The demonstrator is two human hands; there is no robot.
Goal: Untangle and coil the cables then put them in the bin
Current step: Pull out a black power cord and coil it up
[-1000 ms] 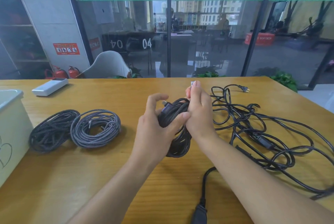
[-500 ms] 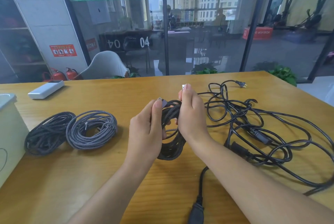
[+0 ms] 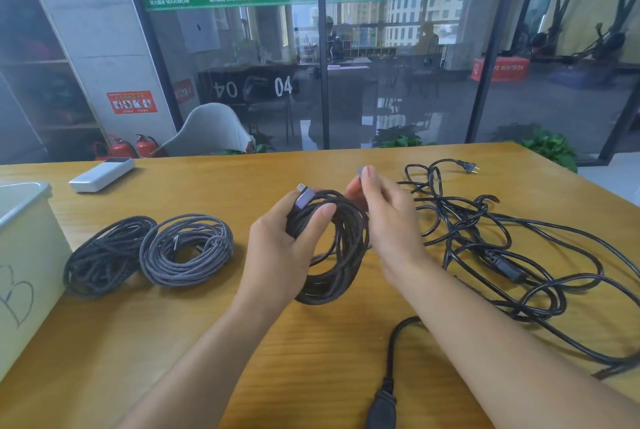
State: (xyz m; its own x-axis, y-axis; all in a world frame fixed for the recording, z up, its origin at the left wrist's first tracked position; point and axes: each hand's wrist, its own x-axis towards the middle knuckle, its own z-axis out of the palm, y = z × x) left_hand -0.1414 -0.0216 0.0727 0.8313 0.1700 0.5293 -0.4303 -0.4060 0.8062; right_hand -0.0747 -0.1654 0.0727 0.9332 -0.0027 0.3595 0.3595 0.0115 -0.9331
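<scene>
Two coils already lie finished on the surface (image 3: 221,342): a dark coil (image 3: 104,257) and a grey coil (image 3: 187,250), touching, just right of the bin (image 3: 24,200) at the left edge. A third, the braided coil (image 3: 332,255), hangs upright in the left hand (image 3: 280,248), whose fingers (image 3: 320,217) and thumb are clamped on its top beside the connector (image 3: 304,196), which points up and away. The right hand (image 3: 384,220) sits at the coil's right rim, fingers loosely bent with the tips pinching a small end piece, too blurred to name. The bin lies well to the left of the held coil, so the left hand looks the nearer carrier. The tangled black power cable (image 3: 502,255) sprawls to the right, still to be sorted.
</scene>
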